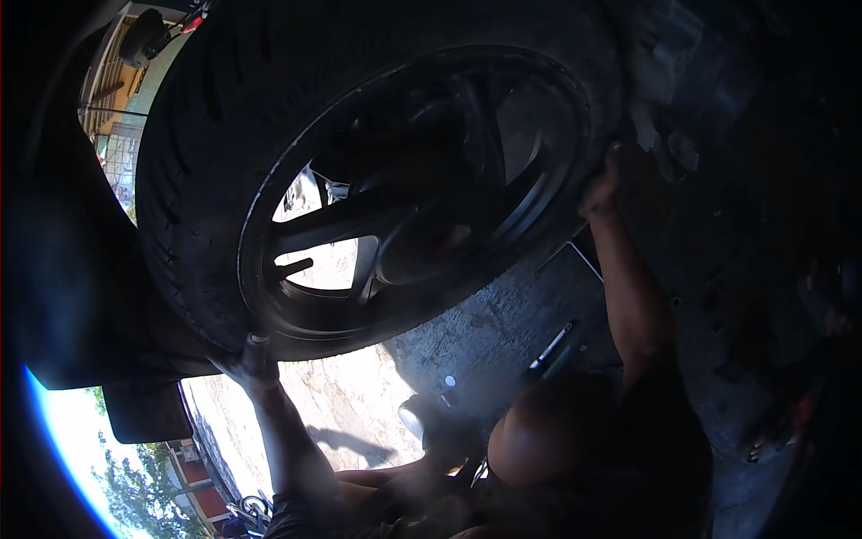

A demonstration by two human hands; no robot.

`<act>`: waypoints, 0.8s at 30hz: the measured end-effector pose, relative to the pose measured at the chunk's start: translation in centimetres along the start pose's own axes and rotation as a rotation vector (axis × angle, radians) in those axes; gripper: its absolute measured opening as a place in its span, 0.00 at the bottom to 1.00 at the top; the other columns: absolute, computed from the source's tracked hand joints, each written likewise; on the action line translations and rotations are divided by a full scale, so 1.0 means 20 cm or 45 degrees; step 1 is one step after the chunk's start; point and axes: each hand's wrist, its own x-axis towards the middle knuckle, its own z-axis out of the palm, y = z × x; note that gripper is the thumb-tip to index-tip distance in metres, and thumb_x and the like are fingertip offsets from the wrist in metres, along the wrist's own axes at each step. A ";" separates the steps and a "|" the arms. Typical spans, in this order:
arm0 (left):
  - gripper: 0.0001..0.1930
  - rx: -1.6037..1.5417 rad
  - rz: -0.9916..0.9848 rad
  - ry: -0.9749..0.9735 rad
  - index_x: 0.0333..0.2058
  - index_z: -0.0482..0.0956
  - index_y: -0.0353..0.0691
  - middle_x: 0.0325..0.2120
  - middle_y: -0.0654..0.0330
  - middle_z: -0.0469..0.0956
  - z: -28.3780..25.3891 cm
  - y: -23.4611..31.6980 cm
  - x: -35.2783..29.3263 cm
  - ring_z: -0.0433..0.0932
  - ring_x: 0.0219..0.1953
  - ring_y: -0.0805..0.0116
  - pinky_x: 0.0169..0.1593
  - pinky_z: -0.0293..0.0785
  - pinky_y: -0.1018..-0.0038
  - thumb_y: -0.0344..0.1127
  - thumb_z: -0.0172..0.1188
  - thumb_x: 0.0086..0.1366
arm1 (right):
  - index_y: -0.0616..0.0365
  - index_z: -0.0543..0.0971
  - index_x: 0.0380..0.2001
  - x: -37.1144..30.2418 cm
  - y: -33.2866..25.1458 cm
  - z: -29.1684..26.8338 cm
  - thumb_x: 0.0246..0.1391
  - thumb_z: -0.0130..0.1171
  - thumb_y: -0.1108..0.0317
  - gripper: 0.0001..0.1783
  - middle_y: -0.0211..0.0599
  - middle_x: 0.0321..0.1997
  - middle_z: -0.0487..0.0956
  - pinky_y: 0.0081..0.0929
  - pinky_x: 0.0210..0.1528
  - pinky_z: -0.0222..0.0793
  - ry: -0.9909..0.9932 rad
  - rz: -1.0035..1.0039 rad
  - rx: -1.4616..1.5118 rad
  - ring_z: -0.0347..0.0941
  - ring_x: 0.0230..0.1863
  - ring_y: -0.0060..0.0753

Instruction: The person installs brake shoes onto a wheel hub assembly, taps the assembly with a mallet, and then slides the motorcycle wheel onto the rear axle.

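A dark tyred wheel (337, 225) with broad spokes fills the upper middle, tilted; its hub is mostly in shadow. My left hand (256, 362) grips the lower left edge of the black tyre (193, 189), thumb against the sidewall and fingers partly hidden beneath. At the right side of the same tyre, my right hand (604, 186) is closed on the edge, with its fingertips lost in the dark. Bright ground shows through the gaps between the spokes.
Below the wheel lies rough concrete ground (467, 328), half sunlit. A long shiny tool (550, 346) of unclear kind and a small pale disc (451, 381) rest there. My bent knee (543, 431) is close by. A dark flap (144, 413) hangs at left. Deep shadow hides the right side.
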 end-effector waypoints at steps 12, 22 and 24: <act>0.40 -0.444 -0.317 0.128 0.54 0.65 0.19 0.54 0.41 0.68 0.02 0.15 0.09 0.70 0.55 0.53 0.57 0.67 0.62 0.44 0.70 0.51 | 0.59 0.60 0.66 -0.06 0.02 0.13 0.60 0.44 0.34 0.44 0.38 0.67 0.63 0.36 0.70 0.47 0.120 -0.096 -0.121 0.56 0.68 0.40; 0.45 -0.505 -0.209 -0.048 0.58 0.63 0.23 0.53 0.44 0.71 0.02 0.38 0.26 0.70 0.56 0.57 0.62 0.63 0.67 0.37 0.77 0.44 | 0.64 0.61 0.65 -0.14 -0.04 0.21 0.61 0.44 0.36 0.44 0.40 0.69 0.62 0.33 0.70 0.47 0.296 0.103 -0.393 0.56 0.69 0.40; 0.47 -0.356 -0.065 -0.014 0.59 0.62 0.25 0.51 0.44 0.72 0.05 0.44 0.27 0.72 0.55 0.56 0.61 0.65 0.65 0.37 0.78 0.42 | 0.66 0.58 0.65 -0.18 -0.09 0.25 0.59 0.49 0.37 0.46 0.49 0.68 0.60 0.36 0.70 0.47 0.490 -0.073 -0.814 0.53 0.70 0.46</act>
